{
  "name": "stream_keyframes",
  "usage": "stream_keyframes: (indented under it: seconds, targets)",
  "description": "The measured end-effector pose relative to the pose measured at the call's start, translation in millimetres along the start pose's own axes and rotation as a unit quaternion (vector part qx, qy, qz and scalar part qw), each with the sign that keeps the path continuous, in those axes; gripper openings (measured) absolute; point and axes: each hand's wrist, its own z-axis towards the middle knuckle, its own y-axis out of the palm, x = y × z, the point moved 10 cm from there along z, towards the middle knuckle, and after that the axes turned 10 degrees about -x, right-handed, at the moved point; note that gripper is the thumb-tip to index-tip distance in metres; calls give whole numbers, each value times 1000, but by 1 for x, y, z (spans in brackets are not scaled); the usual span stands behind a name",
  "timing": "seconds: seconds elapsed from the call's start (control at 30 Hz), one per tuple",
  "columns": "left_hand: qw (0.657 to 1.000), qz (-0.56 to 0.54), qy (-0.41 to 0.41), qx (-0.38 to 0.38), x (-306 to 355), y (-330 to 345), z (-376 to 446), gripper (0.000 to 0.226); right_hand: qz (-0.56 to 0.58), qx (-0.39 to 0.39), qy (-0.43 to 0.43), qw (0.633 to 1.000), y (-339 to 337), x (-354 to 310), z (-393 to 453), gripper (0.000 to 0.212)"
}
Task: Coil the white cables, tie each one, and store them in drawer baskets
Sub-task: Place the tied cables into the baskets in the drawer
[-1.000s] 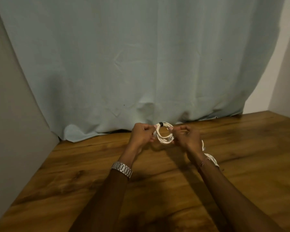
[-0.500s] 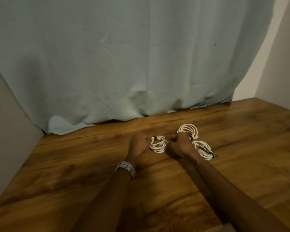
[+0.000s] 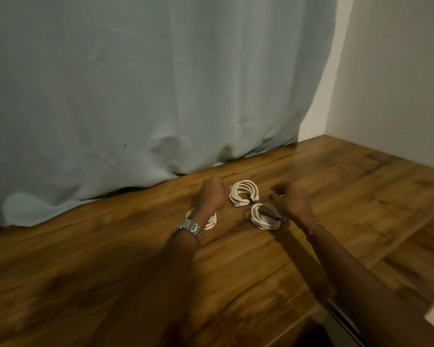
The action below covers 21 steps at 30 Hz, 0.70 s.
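Three white cable coils lie flat on the wooden table (image 3: 110, 246). The far coil (image 3: 244, 192) sits between the two hands. The near coil (image 3: 263, 216) lies just beside it, right under the right hand (image 3: 291, 199). The third coil (image 3: 212, 220) peeks out from under the left wrist, partly hidden by the watch (image 3: 192, 227).

The left hand (image 3: 211, 194) hangs over the table with its fingers curled down, and it seems to hold nothing. The right hand's fingers are bent and close together, as if pinching something small, but the picture is too blurry to tell what.

All three coils look tied with dark bands, so putting them away is likely next. The near coil is closest to the right hand, just below its fingers. The third coil is closest to the left hand, back toward the wrist. No drawer basket shows clearly.
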Motion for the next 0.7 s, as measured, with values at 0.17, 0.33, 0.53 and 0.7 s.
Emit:
stream_keyframes:
  seconds: [0.17,0.33,0.53,0.7]
  targets:
    - [997,57,9,-50,20,35,34,40,-96,-156,48,982,26,27,11,35]
    - [988,148,27,-42,29,51,49,28,-86,-172,-5,981,30,23,12,27]
    - [962,248,90,-74,47,75,45,21,-99,-191,-41,976,35,27,7,23]
    - [945,292,88,-115,50,86,39,25,-58,-153,-29,986,19,29,2,20]
